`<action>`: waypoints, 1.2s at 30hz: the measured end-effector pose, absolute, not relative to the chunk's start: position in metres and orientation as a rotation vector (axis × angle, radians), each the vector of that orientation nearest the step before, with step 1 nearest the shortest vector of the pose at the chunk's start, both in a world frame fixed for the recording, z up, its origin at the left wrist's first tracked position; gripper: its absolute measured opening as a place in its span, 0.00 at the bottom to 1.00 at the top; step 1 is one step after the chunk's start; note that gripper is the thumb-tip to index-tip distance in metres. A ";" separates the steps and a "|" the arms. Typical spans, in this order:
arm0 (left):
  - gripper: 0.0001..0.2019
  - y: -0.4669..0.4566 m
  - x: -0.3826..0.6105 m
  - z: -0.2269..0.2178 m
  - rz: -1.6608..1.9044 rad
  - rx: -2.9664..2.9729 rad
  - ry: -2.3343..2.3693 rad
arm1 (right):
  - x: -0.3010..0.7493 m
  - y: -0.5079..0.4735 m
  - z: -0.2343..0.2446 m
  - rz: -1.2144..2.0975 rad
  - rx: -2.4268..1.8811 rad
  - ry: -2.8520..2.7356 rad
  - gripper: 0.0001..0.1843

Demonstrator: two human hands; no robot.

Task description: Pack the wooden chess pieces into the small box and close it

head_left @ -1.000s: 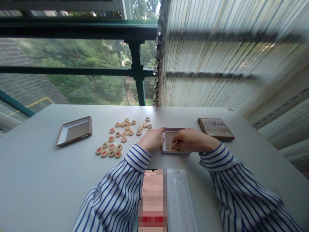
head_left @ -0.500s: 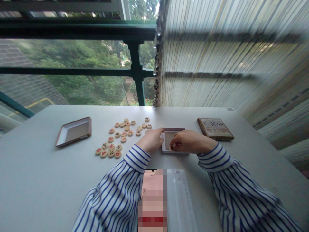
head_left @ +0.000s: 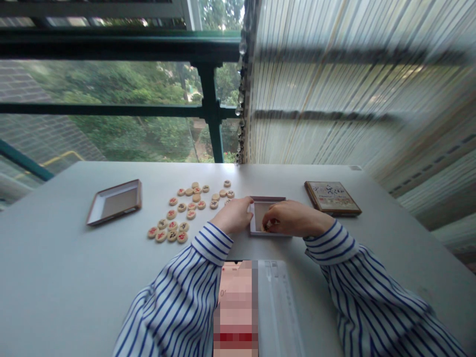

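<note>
An open shallow box [head_left: 271, 235] with pale walls and a grey-brown bottom lies in front of me. My left hand [head_left: 233, 215] grips its left wall, fingers closed at the edge. Reaching inside from the right, my right hand [head_left: 288, 218] has its fingertips pinched on a wooden Chinese chess piece [head_left: 264, 228] near the box's front left corner. The fingers cover most of that piece. Left of the box, several round Chinese chess pieces [head_left: 191, 206] with red or black characters are spread on the white table [head_left: 74, 267]; a few show blank faces.
At the left lies the open box lid [head_left: 113, 202], hollow side up. A closed decorated box [head_left: 332, 197] sits at the right. Nearest me are a phone [head_left: 236, 307] with a blurred screen and a white case [head_left: 278, 307]. Window and string curtain stand behind the table.
Both hands stay almost where they were. The right fingertips have shifted slightly over the piece inside the box, covering more of it.
</note>
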State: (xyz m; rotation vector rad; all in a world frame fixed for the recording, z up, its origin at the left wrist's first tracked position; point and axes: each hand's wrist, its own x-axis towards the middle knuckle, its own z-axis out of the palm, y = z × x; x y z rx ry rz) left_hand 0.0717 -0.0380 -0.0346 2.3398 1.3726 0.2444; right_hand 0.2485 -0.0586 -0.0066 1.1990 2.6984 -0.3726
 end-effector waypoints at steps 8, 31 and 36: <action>0.19 -0.037 0.072 -0.036 0.226 2.330 1.396 | 0.249 -0.058 -0.008 -0.364 1.196 2.721 0.12; 0.19 -0.038 0.071 -0.035 0.247 2.334 1.369 | 0.260 -0.056 0.001 -0.315 1.360 2.620 0.14; 0.20 -0.037 0.069 -0.031 0.241 2.337 1.389 | 0.264 -0.056 0.004 -0.244 1.419 2.615 0.12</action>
